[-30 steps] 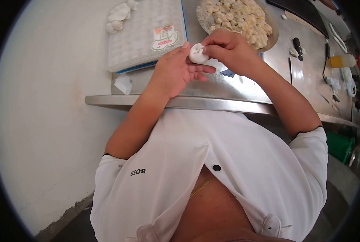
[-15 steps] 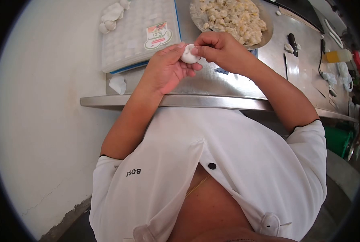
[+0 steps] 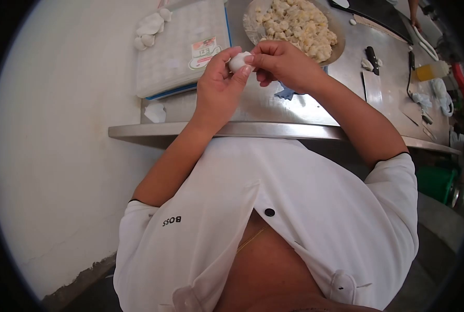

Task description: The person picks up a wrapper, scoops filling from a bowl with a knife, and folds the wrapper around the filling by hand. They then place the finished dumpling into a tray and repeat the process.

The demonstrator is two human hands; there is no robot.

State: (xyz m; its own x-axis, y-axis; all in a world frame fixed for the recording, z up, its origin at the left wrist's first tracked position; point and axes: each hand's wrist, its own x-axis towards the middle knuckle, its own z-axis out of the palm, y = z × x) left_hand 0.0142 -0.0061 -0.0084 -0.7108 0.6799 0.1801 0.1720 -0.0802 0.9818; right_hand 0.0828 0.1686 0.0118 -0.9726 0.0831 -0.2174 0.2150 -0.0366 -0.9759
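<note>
A small white piece of dough [image 3: 238, 63], rounded and smooth, is held between both hands over the steel table. My left hand [image 3: 220, 86] grips it from the left between thumb and fingers. At its right side, the thumb and index finger of my right hand [image 3: 286, 65] pinch its edge; the other right fingers are curled. Just beyond my right hand stands a large round bowl [image 3: 249, 23] full of a pale, chunky mixture [image 3: 299, 26]. Left of my left hand lies a flat tray with a translucent lid [image 3: 164, 78] bearing a printed sticker.
More white dough pieces [image 3: 151, 23] rest on the lid's far left. A white scrap [image 3: 155, 112] lies near the table edge [image 3: 232, 129], a blue cloth [image 3: 285, 92] below the bowl. To the right are a black-handled knife [image 3: 372, 60] and a yellow bottle [image 3: 430, 72]. Another person's hand [image 3: 414, 15] shows top right.
Both hands have turned the dough and shifted it slightly left and up. My left thumb has moved from behind it to its near side. Another person's hand has appeared at the top right.
</note>
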